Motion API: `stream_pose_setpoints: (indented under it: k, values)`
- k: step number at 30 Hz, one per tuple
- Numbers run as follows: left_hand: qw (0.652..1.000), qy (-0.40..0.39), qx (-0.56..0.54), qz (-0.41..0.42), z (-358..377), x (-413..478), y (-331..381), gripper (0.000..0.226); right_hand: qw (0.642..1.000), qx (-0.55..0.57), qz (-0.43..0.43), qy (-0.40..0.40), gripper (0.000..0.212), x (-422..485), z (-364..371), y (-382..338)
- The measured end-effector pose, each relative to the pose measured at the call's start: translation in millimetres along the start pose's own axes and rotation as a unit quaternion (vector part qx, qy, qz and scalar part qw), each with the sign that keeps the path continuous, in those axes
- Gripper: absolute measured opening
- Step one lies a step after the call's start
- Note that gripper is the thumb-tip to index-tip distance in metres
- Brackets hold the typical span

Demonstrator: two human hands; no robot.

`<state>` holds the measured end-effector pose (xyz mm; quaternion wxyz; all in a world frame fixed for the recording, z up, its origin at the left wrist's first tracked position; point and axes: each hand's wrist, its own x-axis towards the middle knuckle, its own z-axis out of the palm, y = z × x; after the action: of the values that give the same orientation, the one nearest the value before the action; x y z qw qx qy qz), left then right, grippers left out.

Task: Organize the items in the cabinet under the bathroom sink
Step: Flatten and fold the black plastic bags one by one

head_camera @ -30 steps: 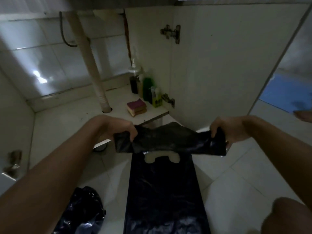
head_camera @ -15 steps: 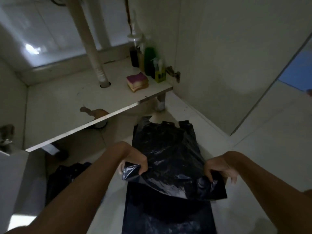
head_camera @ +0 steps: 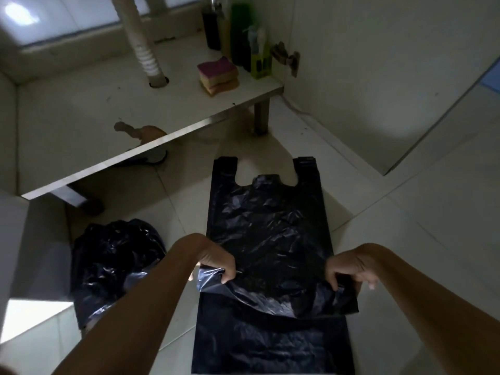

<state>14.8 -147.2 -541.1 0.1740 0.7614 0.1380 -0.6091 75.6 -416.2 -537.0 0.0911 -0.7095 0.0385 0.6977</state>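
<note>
A black plastic bag [head_camera: 270, 228] with two handles lies flat on the tiled floor in front of the cabinet, on top of another flat black bag [head_camera: 270, 345]. My left hand [head_camera: 216, 263] pinches its near left corner and my right hand [head_camera: 349, 269] pinches the near right corner, both lifting that edge a little. A crumpled heap of black bags [head_camera: 113, 263] sits on the floor to the left. In the cabinet, a stack of sponges [head_camera: 217, 75] and several bottles [head_camera: 240, 33] stand at the right rear of the shelf [head_camera: 81, 109].
A white drain pipe [head_camera: 140, 41] passes through the shelf. The open cabinet door [head_camera: 378, 63] stands at the right with a hinge [head_camera: 286, 58]. A metal leg [head_camera: 262, 117] holds the shelf's front edge. A brown stain [head_camera: 138, 129] marks the shelf.
The bag I held stretched in the air has come down onto the floor and now lies spread flat over the other one. My hands moved down and towards me along it.
</note>
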Motion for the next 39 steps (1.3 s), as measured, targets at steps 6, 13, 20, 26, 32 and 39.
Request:
stream_pose_setpoints:
  k: [6, 13, 20, 26, 32, 39]
  values:
    - [0.995, -0.042, 0.091, 0.01, 19.5, 27.8, -10.5, 0.015, 1.0, -0.014, 0.001, -0.008, 0.046, 12.4, 11.5, 7.9]
    - [0.992, -0.111, 0.057, 0.015, 20.0, 35.7, -8.2, 0.049, 0.997, -0.07, 0.018, -0.023, 0.045, 44.9, 1.7, 4.4]
    - [0.93, 0.36, 0.017, 0.075, -17.5, 96.1, 19.6, 0.069, 0.838, -0.102, -0.239, 0.48, 0.035, 108.2, -6.9, -39.5]
    - [0.869, 0.484, 0.037, 0.095, 35.7, 188.6, 3.5, 0.073, 0.824, -0.203, -0.17, 0.501, 0.074, 196.4, 7.8, -10.7]
    - [0.818, 0.562, 0.045, 0.115, 45.7, 214.2, -9.9, 0.071, 0.746, -0.167, -0.218, 0.607, 0.072, 216.1, 12.2, -7.5]
    - [0.803, 0.588, 0.047, 0.088, 36.5, 224.9, -16.2, 0.069, 0.741, -0.16, -0.207, 0.619, 0.072, 233.5, -3.1, -17.6]
